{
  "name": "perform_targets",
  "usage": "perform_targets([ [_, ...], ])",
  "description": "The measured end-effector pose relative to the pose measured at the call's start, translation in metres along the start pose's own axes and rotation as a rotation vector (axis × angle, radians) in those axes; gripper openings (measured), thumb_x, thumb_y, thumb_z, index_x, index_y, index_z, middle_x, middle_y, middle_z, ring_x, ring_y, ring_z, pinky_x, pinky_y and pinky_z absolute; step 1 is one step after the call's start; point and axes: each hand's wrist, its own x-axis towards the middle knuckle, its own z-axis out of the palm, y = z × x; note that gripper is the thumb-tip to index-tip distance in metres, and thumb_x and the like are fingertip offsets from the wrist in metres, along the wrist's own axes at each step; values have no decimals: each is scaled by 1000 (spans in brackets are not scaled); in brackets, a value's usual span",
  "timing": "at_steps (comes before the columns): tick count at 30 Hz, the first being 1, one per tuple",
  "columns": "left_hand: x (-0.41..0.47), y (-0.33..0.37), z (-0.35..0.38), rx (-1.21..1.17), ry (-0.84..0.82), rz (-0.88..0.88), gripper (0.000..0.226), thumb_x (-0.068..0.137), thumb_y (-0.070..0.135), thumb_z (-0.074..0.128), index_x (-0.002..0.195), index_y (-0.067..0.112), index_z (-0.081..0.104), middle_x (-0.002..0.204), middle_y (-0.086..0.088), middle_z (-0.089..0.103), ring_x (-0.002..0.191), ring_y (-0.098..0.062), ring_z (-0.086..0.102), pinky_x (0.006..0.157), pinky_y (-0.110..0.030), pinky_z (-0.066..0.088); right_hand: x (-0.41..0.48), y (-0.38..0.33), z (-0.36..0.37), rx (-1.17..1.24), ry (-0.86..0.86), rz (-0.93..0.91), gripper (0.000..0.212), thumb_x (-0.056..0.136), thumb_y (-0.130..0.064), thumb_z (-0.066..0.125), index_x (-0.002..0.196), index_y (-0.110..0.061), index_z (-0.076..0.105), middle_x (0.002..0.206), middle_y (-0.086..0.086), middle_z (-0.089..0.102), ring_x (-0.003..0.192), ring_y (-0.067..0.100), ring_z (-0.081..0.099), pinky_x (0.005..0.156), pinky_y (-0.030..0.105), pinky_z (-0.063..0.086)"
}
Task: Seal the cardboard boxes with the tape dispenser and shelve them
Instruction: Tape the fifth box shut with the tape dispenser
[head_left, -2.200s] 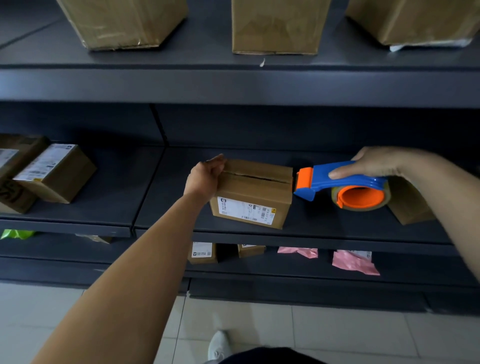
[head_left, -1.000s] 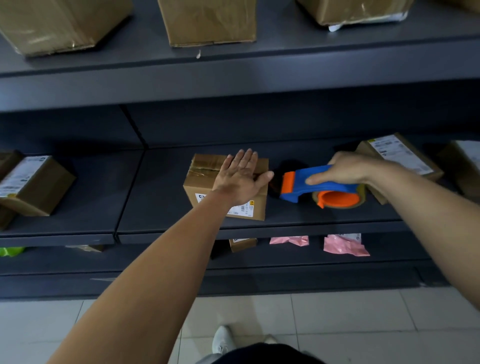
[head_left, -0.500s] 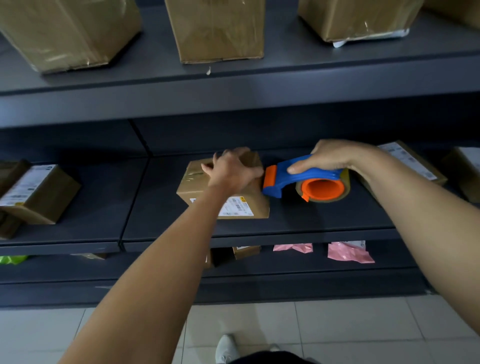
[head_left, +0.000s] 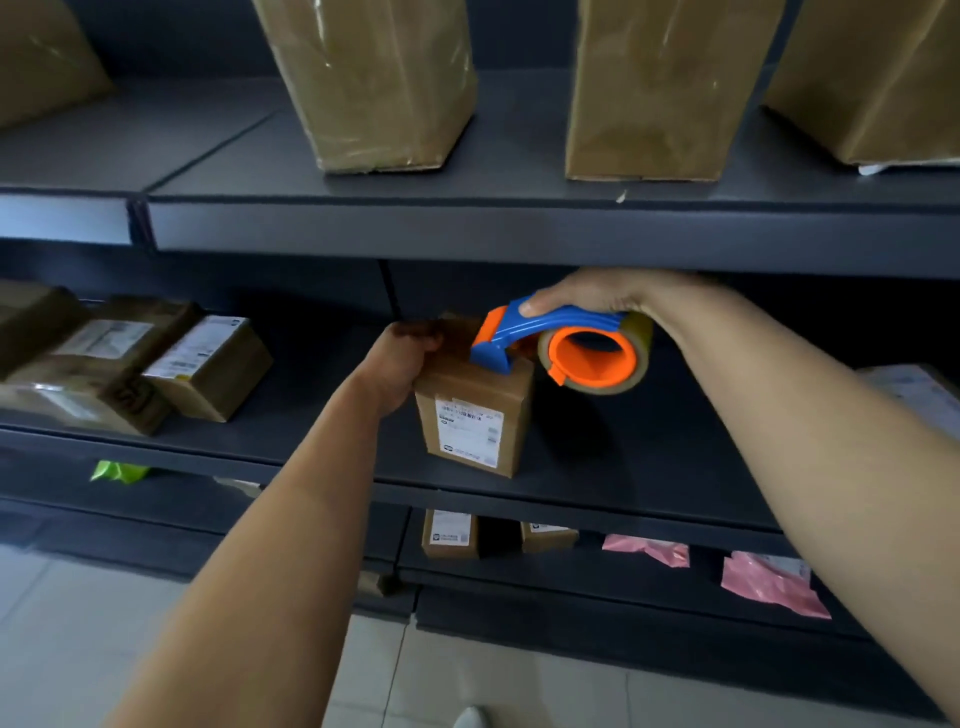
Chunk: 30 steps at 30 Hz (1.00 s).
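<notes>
A small cardboard box (head_left: 475, 415) with a white label on its near face stands on the middle dark shelf (head_left: 597, 467). My left hand (head_left: 402, 358) grips its upper left edge, fingers curled over the top. My right hand (head_left: 587, 299) holds the blue and orange tape dispenser (head_left: 561, 348) by its handle. The dispenser's blue nose rests on the top of the box at its right side. The roll hangs off to the right of the box.
Large taped boxes (head_left: 374, 83) stand on the upper shelf. Several labelled boxes (head_left: 208, 358) lie at the left of the middle shelf, another parcel (head_left: 914, 384) at its right. Small boxes (head_left: 449, 532) and pink bags (head_left: 774, 582) lie on the lower shelf. Tiled floor below.
The box now stands with a narrow face toward me. My left hand shifted from its top to its upper left edge. The dispenser moved left onto the box top.
</notes>
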Motion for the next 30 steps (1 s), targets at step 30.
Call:
perform_targets([
  [30,1,-7,30,954,-211,323,45,105,21,28,150,17,27,159,3,17,148,-20,7,120,-42,9,-56,59,-6,-195,330,109,74,51,-75,61,77,-7,71,71,9,68,66,21,58,69,31,40],
])
